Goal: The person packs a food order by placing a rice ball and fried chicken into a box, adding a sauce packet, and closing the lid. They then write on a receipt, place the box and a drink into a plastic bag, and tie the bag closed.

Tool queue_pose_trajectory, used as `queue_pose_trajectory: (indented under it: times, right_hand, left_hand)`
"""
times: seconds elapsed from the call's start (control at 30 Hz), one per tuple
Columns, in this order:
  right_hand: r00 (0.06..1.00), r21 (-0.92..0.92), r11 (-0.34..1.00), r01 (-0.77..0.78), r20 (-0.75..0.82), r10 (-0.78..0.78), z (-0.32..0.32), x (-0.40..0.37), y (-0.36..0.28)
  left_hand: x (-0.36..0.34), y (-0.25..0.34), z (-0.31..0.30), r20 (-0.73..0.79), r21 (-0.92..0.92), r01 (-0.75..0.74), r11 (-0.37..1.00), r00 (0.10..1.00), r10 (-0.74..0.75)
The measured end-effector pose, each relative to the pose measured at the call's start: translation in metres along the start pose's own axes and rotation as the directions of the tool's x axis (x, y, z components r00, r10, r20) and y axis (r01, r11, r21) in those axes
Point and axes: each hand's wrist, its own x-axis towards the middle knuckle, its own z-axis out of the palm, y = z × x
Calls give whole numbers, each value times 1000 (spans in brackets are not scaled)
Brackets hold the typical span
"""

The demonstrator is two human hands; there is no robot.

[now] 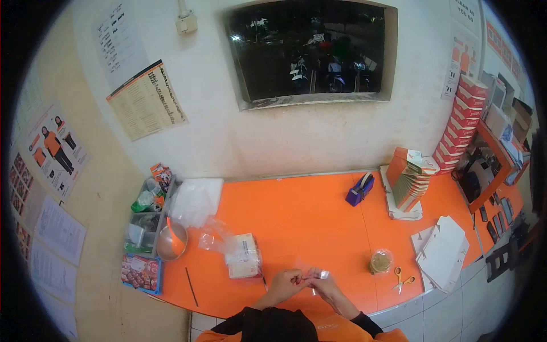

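Fingers [297, 276] of the left hand [283, 287] and right hand [329, 289] pinch together at a small, shiny piece [323, 275] of what looks to us like clear plastic, right of a cream, plastic-wrapped, block-shaped pack [243, 263] on the orange counter [296, 219]. We see yellow-handled metal scissors [401, 281] well right of the pack.

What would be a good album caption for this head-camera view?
Left hand and right hand meet over an orange table, yellow-handled scissors lying to the right.
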Motion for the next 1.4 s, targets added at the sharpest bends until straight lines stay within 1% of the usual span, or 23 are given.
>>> queue_pose_trajectory:
  times: [0.03,0.1,0.13,0.23,0.3,0.33,0.4,0.43,0.47,0.53,0.63,0.7,0.8,0.83,0.9,0.93,1.0,1.03,1.1,1.13,1.2,1.3,1.4]
  right_hand:
    - [999,43,999,-30,37,28,-4,2,4]
    - [990,125,988,-95,116,81,-10,4,3]
    - [990,121,986,-117,87,107,-6,1,1]
    - [988,109,982,-155,21,154,15,-9,-9]
    - [990,99,985,-139,6,139,20,-11,-10]
    - [1000,7,1000,-24,6,23,17,-10,-9]
    - [978,-168,963,210,35,-207,11,-5,-4]
    - [967,-188,948,256,56,-250,11,-5,-5]
    - [953,-206,931,302,78,-292,12,-5,-7]
    - [932,-269,893,361,113,-343,16,-8,-12]
    - [901,-414,801,433,170,-400,19,-12,-13]
    - [849,-511,683,521,234,-473,15,-12,-6]
    - [769,-646,512,566,189,-611,15,-15,-14]
    - [788,-700,507,503,132,-601,13,-16,-22]
    - [812,-790,492,366,13,-584,9,-15,-40]
    - [783,-755,515,405,-5,-622,11,-13,-43]
    - [723,-679,553,482,-48,-689,15,-10,-44]
    - [810,-473,753,457,-128,-572,14,-9,-43]
    - [946,31,958,287,-167,-278,7,-5,-39]
    - [972,216,952,218,-141,-190,-3,2,-29]
    - [999,549,835,44,-40,-27,-27,18,-3]
    - [994,476,879,32,73,-76,-21,18,-5]
    - [994,237,966,101,-71,-87,4,-1,-25]
  left_hand:
    - [0,-3,4,84,-135,191,972,980,-181]
    - [-1,-17,16,164,-386,202,900,975,-149]
    - [-1,-24,20,199,-502,211,839,972,-125]
    - [-3,-35,25,273,-536,205,819,960,-63]
    - [0,-44,15,95,-284,90,954,993,-65]
    - [2,-45,8,7,-140,44,989,999,-43]
    - [6,-38,-7,-116,-44,92,995,989,-96]
    - [7,-34,-11,-179,1,121,993,977,-118]
    - [7,-33,-8,-114,-204,143,969,979,-169]
    - [9,-32,4,39,-572,206,794,974,-224]
    - [6,-51,20,122,-648,245,721,968,-219]
    - [9,-58,13,72,-468,201,860,979,-190]
    - [8,-37,-2,30,-158,130,979,991,-127]
    - [5,-25,-6,23,-49,104,993,994,-103]
    - [4,-7,-7,-37,10,129,992,991,-129]
    - [4,-2,-5,-69,37,145,989,987,-142]
    - [4,-16,5,-128,38,-18,999,991,23]
    - [4,-22,10,-158,41,-101,994,982,106]
    - [1,-25,20,-187,-252,-138,958,978,91]
    - [1,-25,24,-198,-390,-155,908,977,82]
    - [-2,-24,33,-105,-657,-21,754,992,-64]
    - [-5,-36,45,32,-876,139,463,972,-233]
    - [-2,-34,46,170,-970,210,121,946,-277]
